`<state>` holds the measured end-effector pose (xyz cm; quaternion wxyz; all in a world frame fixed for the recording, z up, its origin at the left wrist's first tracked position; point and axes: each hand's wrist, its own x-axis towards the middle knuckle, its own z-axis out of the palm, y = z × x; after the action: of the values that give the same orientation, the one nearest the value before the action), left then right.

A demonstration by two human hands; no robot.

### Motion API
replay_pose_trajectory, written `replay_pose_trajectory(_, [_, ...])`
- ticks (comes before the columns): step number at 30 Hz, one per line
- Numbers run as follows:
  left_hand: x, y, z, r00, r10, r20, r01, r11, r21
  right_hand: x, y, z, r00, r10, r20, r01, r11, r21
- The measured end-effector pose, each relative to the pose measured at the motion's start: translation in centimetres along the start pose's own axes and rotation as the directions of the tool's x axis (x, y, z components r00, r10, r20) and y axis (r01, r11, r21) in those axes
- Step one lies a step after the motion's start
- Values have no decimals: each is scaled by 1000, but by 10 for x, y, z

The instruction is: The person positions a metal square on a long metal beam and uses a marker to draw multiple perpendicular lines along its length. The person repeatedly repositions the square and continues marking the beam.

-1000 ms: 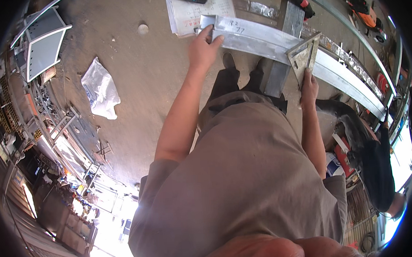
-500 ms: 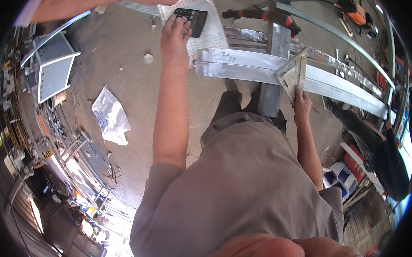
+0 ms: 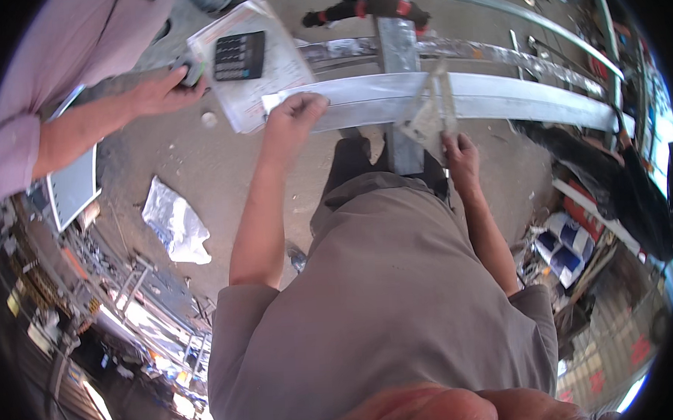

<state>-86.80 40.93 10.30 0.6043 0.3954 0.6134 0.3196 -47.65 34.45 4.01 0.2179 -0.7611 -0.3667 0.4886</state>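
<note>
Left hand (image 3: 291, 125) at silver beam (image 3: 519, 101)'s left end, fingers curled, can't tell if gripping. Right hand (image 3: 462, 158) fingers clamped on near end of triangular square (image 3: 421, 122), which crosses beam's near edge, left of its middle. Beam lies across grey metal bar (image 3: 400, 46). Calculator (image 3: 240, 56) on paper stack (image 3: 284, 66). Co-worker's hand (image 3: 159, 95) by stack's left edge, holding small dark object (image 3: 190, 72).
</note>
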Motion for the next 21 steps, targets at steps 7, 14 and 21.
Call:
replay_pose_trajectory(7, [-12,12,130,859,505,84,-475,725,499,-35,-59,-33,931,-214,297,339,810,-478])
replay_pose_trajectory(14, [-4,14,154,740,544,396,-644,403,650,-11,-59,-73,922,-94,376,195,951,-242])
replay_pose_trajectory(21, [-18,55,185,776,458,434,-592,291,752,34,-46,-132,791,-23,612,158,973,-168])
